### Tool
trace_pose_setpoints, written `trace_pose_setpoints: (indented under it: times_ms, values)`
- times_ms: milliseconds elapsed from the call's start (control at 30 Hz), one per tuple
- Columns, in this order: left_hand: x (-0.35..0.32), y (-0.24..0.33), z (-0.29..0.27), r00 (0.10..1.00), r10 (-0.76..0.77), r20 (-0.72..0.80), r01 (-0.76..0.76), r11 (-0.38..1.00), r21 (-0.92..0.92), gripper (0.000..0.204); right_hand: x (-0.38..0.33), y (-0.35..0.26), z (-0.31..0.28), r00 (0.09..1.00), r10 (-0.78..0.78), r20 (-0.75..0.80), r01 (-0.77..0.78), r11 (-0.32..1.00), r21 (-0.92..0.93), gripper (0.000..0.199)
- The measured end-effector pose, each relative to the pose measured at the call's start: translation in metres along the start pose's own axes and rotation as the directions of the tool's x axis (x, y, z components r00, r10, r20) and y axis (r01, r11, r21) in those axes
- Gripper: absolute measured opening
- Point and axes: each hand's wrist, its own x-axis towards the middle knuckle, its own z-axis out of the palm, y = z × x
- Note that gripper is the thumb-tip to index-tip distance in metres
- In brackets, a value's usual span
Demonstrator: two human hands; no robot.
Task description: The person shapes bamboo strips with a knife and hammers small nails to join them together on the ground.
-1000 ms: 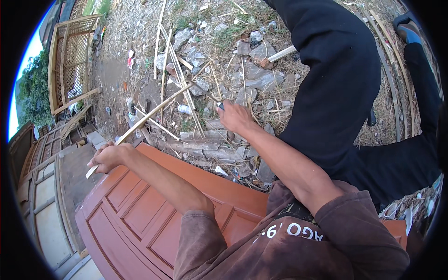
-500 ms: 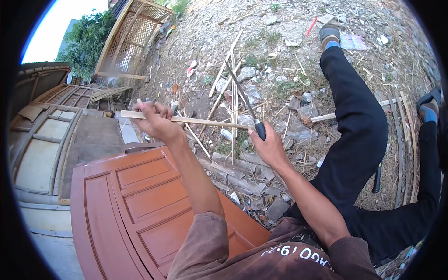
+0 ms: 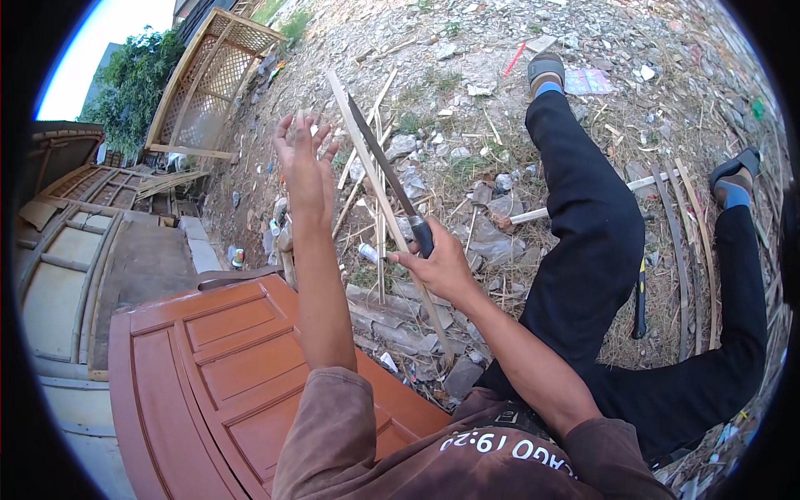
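Two hands up: right hand (image 3: 437,262) clamped on knife (image 3: 390,179) handle plus thin bamboo strip (image 3: 379,196), centre, over far rubble. Left hand (image 3: 304,162) raised, fingers spread, empty, just left of blade. Risk: blade slipping off strip toward open palm; loose strip twisting free.

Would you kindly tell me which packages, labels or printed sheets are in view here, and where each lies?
Printed sheet: flat on the ground by the far shoe, rectangular, pinkish-purple.
Small can or bottle: beside the concrete slab, cylindrical, pale with orange and green.
Plastic bottle: among the rubble, small, whitish.
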Motion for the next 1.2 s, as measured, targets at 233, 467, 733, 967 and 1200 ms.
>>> trace_pose_setpoints:
  times_ms: [233, 467, 733, 967, 1200]
  values:
    - [-0.118, -0.072, -0.127, 0.782, -0.245, 0.573, -0.163, 0.807, 0.568, 0.041, 0.016, 0.005, 0.0, 0.979, 0.058, -0.195, -0.035, 0.992, 0.12, 0.039]
    - [-0.204, -0.06, -0.095, 0.78, 0.504, 0.371, -0.621, 0.702, 0.35, 0.037, 0.019, 0.021, 0.014, 0.968, 0.212, -0.132, -0.202, 0.975, 0.089, 0.046]
    - [-0.134, -0.014, -0.103, 0.912, 0.326, -0.248, -0.35, 0.935, -0.058, 0.038, -0.029, 0.029, 0.013, 0.994, 0.035, 0.103, 0.006, 0.928, -0.372, 0.038]
    - [-0.113, -0.014, -0.091, 0.875, 0.395, -0.279, -0.41, 0.912, 0.006, 0.039, -0.064, 0.054, 0.016, 0.981, 0.128, 0.149, -0.057, 0.913, -0.404, 0.034]
    - [-0.099, -0.011, -0.088, 0.891, 0.327, -0.316, -0.346, 0.938, -0.003, 0.044, -0.057, 0.047, 0.009, 0.985, 0.112, 0.131, -0.047, 0.906, -0.42, 0.032]
